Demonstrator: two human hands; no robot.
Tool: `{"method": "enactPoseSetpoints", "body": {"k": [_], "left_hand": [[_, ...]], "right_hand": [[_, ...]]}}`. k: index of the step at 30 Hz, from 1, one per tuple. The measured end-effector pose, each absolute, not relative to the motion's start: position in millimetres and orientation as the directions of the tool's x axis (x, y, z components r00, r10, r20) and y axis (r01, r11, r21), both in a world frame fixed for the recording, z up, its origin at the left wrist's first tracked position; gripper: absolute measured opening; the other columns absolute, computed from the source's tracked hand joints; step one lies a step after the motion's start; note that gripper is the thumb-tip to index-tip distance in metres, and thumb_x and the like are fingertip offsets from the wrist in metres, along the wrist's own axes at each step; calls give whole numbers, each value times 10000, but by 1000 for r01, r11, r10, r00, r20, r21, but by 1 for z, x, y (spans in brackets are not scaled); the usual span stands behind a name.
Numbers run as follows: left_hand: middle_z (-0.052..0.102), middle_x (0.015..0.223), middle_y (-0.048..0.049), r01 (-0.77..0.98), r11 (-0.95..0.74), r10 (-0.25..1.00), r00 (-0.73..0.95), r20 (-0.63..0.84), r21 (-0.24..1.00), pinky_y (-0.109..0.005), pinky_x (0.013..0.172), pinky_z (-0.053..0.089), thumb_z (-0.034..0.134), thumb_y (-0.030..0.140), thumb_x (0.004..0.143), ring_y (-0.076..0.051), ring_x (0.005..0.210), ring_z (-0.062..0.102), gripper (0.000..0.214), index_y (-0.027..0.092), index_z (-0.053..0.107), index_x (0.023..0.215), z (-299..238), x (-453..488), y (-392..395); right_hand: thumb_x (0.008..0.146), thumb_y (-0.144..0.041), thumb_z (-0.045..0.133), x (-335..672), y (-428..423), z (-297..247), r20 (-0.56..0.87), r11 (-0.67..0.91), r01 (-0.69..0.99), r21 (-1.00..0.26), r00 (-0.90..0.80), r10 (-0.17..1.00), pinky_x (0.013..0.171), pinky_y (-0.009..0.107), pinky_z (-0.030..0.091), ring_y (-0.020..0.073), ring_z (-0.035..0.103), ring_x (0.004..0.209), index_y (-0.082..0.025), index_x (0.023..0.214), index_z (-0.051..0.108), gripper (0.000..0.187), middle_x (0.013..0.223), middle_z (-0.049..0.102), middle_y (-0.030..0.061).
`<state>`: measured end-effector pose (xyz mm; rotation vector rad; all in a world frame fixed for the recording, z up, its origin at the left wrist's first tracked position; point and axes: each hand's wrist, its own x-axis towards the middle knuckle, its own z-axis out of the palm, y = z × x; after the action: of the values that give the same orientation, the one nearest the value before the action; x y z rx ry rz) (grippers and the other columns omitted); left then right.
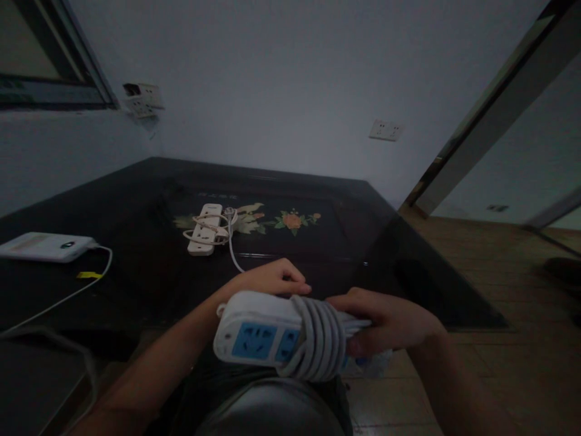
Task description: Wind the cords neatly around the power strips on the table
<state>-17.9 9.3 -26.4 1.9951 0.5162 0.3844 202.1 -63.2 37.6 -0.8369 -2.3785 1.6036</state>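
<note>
In front of my body is a white power strip (258, 332) with blue socket panels, its grey cord (321, 339) wound several times around one end. My right hand (390, 318) is closed on that wrapped end, thumb and fingers around the strip and cord. Just beyond the strip, my left hand (272, 277) is curled closed; what it holds, if anything, is hidden. On the table lies a second white power strip (204, 230) with its cord wrapped loosely around it. A white cable (233, 242) runs from beside it toward my left hand, where its end disappears from sight.
The black table (290, 181) has a painted flower (293, 221) on top. At left lie a white power bank (49, 247) with a cable and a yellow scrap (89, 275). Wall sockets (385, 130) are behind; wooden floor (481, 266) shows at right.
</note>
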Motion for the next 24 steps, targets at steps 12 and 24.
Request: {"method": "enactPoseSetpoints", "body": {"k": [12, 24], "left_hand": [[658, 698, -36, 646, -762, 635, 730, 253, 48, -244, 534, 316, 521, 423, 890, -173, 647, 602, 298, 186, 668, 787, 54, 9, 3], [692, 954, -92, 708, -699, 693, 635, 340, 103, -273, 615, 471, 428, 178, 929, -227, 804, 669, 160, 140, 570, 993, 30, 22, -30]], "right_hand": [[777, -372, 622, 194, -58, 34, 20, 263, 942, -211, -264, 964, 549, 257, 351, 230, 676, 684, -194, 897, 652, 217, 775, 722, 64], [813, -427, 589, 203, -44, 14, 269, 225, 909, -351, -132, 954, 591, 261, 401, 225, 673, 714, -197, 879, 641, 245, 771, 706, 51]]}}
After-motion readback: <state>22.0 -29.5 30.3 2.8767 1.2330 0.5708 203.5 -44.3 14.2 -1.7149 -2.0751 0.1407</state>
